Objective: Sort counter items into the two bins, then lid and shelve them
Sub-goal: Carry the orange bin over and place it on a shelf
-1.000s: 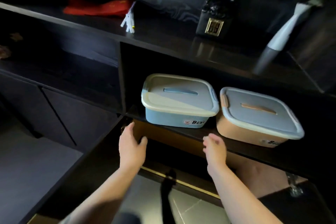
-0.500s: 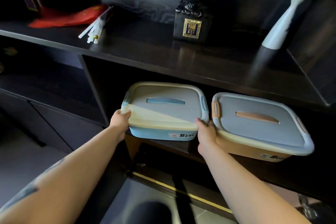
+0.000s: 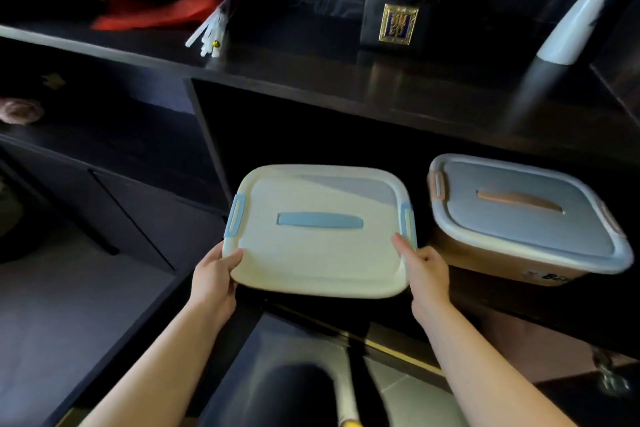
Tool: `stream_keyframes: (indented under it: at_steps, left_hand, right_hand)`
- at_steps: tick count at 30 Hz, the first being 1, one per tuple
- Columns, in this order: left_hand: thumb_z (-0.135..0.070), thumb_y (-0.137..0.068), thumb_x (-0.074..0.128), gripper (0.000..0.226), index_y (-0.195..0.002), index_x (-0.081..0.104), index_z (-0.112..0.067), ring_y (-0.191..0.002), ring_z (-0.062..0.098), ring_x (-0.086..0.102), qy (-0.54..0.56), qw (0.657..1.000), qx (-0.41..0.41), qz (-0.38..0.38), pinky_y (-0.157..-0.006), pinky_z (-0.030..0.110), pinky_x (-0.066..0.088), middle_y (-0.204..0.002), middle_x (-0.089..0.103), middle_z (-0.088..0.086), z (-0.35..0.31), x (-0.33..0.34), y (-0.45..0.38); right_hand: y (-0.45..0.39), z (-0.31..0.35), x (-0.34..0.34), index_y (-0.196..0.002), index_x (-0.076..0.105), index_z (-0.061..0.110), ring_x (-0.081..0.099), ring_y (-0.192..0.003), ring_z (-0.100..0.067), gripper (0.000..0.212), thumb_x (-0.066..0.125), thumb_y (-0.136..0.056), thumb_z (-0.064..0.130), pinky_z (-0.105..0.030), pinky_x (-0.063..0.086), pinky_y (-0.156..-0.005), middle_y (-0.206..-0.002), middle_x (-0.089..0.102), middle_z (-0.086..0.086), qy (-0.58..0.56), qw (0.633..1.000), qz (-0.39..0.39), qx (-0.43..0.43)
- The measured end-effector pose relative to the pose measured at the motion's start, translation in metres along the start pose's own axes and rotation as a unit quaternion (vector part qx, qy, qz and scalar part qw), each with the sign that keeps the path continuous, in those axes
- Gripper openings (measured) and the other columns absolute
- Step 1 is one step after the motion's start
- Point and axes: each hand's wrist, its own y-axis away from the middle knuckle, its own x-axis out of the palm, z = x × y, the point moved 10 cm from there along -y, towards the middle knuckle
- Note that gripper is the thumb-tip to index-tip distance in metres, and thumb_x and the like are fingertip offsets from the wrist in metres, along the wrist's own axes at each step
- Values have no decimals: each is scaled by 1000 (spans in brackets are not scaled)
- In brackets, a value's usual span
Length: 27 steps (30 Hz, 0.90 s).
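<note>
Blue bin (image 3: 318, 232), lid on, at front edge of shelf (image 3: 519, 308), just beside orange bin (image 3: 526, 215). Left hand (image 3: 214, 277) and right hand (image 3: 424, 270) grasp its near corners, thumbs on lid. Keep bin level, grip even, clear of neighbour.

The blue bin (image 3: 320, 229) wears a cream lid with a blue bar handle across its middle and blue clasps on both sides. It is seen from above, so the lid hides its body, and its near edge juts out past the shelf (image 3: 540, 308) front. The left hand (image 3: 214, 276) and right hand (image 3: 424, 270) hold its near corners, thumbs on the lid. The tan bin (image 3: 519, 218) sits just to its right on the shelf, under a grey lid with a tan handle and tan clasps.
</note>
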Motion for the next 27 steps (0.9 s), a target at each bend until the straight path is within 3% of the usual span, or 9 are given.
stream_keyframes:
  at_steps: [5,11,14,16,19,22,24,26,27]
  left_hand:
    - [6,-88,49,37,-117,63,-12,-96,25,68,-9,1000,-13,16,-75,34,53,-105,72,9,1,-11,4]
    - [7,-83,59,33,-104,64,-18,-80,24,68,-32,996,-76,-34,-68,36,55,-94,72,8,67,-71,29]
    - [8,-74,66,39,-108,61,-11,-82,35,64,-53,990,-126,-47,-79,52,55,-97,68,17,109,-111,46]
    - [8,-73,67,40,-108,60,-10,-77,35,63,-68,983,-165,-53,-64,49,57,-93,67,19,140,-138,54]
    - [10,-72,69,34,-99,59,-9,-53,25,59,-105,965,-226,-82,-38,27,48,-73,64,14,192,-176,59]
    - [14,-74,68,19,-81,58,-1,-49,22,59,-152,945,-272,-104,-51,27,49,-56,60,13,244,-202,51]
    - [17,-86,51,25,-68,53,-1,-53,15,57,-191,933,-287,-106,-57,21,44,-47,58,7,280,-210,39]
    - [21,-80,46,25,-67,55,1,-54,26,51,-224,920,-302,-112,-49,27,44,-42,56,6,312,-206,27]
    - [20,-73,52,14,-68,55,7,-55,33,50,-245,914,-308,-104,-49,34,44,-43,55,17,326,-198,19]
  right_hand:
    - [15,7,18,-117,51,18,59,-87,-13,47,73,-80,40,-28,46,-70,-96,61,2,38,999,-5,-19]
    - [63,-26,5,-107,63,16,60,-90,-16,29,67,-85,35,-37,50,-84,-101,62,-4,184,979,-39,-85]
    - [90,-66,-2,-101,56,29,55,-86,-7,19,67,-86,33,-29,43,-77,-99,55,3,215,972,-24,-90]
    - [99,-101,-8,-101,54,29,54,-86,-6,19,67,-88,30,-27,41,-74,-100,53,2,232,970,-17,-67]
    - [99,-169,-26,-93,55,23,56,-86,-18,12,66,-89,27,-33,44,-73,-100,55,-8,257,966,-24,13]
    - [91,-244,-57,-95,58,19,58,-79,-19,15,67,-88,29,-33,46,-72,-94,58,-11,294,947,-59,115]
    - [77,-286,-77,-95,60,13,58,-74,-22,18,69,-86,27,-34,46,-68,-89,60,-15,307,933,-81,170]
    - [60,-323,-93,-91,56,15,58,-76,-26,19,70,-85,27,-39,50,-75,-85,60,-12,315,918,-105,215]
    - [49,-340,-101,-90,54,14,57,-78,-26,22,70,-85,27,-42,51,-79,-82,59,-9,310,914,-119,233]
